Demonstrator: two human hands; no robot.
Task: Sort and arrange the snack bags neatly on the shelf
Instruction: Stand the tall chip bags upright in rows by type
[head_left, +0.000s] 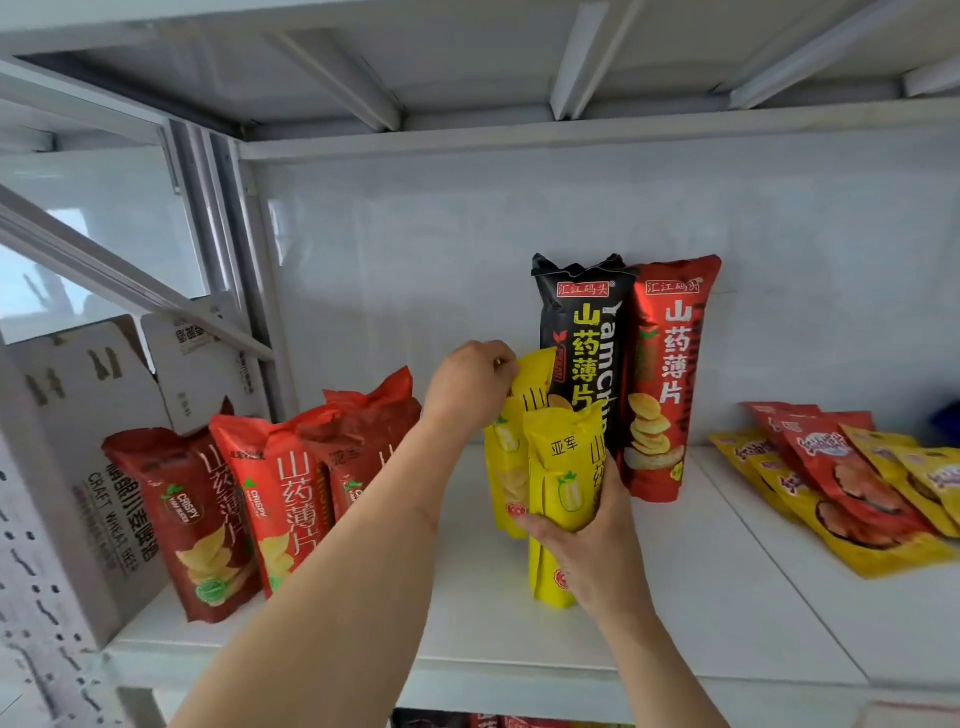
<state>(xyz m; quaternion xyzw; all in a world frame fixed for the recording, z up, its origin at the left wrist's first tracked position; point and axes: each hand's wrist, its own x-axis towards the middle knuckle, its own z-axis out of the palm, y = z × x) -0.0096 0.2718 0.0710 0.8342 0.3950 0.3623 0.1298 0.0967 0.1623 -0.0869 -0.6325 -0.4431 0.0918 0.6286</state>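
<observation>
Yellow chip bags stand upright in a short row mid-shelf. My right hand (589, 540) grips the front yellow bag (563, 467) around its middle. My left hand (470, 384) pinches the top edge of the rear yellow bag (535, 371). A third yellow bag (506, 467) stands between them. Behind them a tall black yam-chip bag (582, 332) and a tall red bag (665, 374) lean on the back wall. Three red chip bags (270, 493) stand in a row at the left.
Flat yellow and red snack packets (852, 493) lie piled at the shelf's right. A white cardboard box (78, 467) stands at the far left beside the shelf post. The white shelf board (701, 597) shows bare surface in front of the bags. More bags peek from the shelf below.
</observation>
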